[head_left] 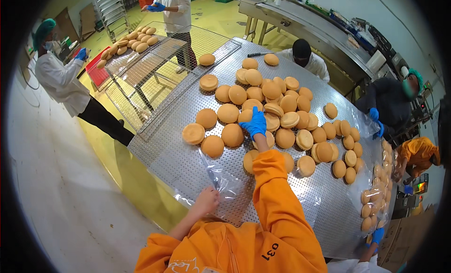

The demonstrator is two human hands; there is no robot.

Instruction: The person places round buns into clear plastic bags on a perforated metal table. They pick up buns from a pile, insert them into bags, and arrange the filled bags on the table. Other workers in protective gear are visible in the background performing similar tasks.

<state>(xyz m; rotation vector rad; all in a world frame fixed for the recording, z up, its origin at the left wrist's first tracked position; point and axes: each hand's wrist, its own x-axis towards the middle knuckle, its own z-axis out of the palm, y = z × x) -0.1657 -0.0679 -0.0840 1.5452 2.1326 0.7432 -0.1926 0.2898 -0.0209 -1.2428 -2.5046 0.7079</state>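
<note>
Many round golden-brown buns [232,135] lie loose on a perforated metal table [158,163]. My right hand [254,123], in a blue glove, reaches forward over the middle of the buns, its fingers on a bun [252,104]; whether it grips that bun cannot be told. Nearer to me on the left, my bare left hand [208,199] holds the edge of a clear plastic bag [225,183] that lies on the table. Several buns sit just beyond the bag, and some are stacked or tilted against each other.
A wire rack [155,121] adjoins the table's left edge, with more buns [134,40] beyond. A knife [259,54] lies at the far edge. Bagged buns [377,188] line the right side. Co-workers stand around; one person's gloved hand [378,235] is at the lower right.
</note>
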